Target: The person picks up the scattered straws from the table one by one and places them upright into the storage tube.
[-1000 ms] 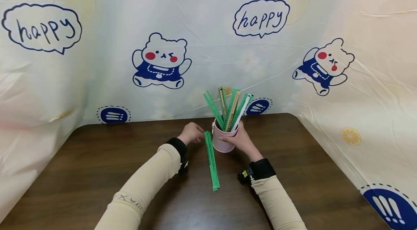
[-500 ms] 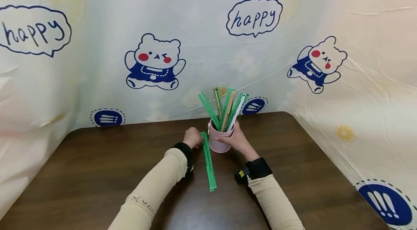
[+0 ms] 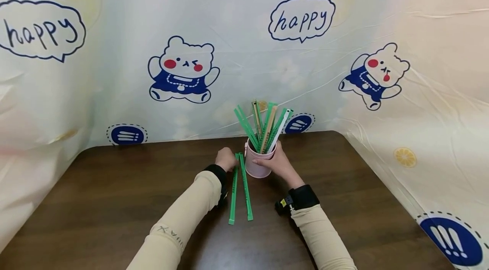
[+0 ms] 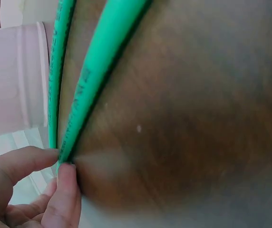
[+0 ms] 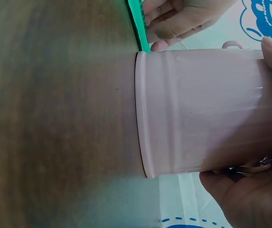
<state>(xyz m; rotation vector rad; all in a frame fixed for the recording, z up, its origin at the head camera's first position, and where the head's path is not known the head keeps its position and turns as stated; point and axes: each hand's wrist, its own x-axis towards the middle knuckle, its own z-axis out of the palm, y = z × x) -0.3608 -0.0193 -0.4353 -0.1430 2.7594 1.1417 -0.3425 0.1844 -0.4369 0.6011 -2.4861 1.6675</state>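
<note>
Two slim green straws in printed wrappers, a left one and a right one, lie on the table, far ends close together and near ends spread apart. My left hand is at their far ends; in the left wrist view its thumb and finger pinch the tip of the nearer straw. The other straw runs between that one and a pink bucket. Around the bucket's right side, my right hand grips it upright. Several green, tan and white wrapped sticks stand inside.
The brown wooden table ends just behind the bucket, where a printed curtain hangs. Bare tabletop spreads to the left and right of the forearms.
The two green straws lay side by side; now their near ends are apart, the left one swung leftward. My left hand came in to their far ends. My right hand keeps its grip on the bucket.
</note>
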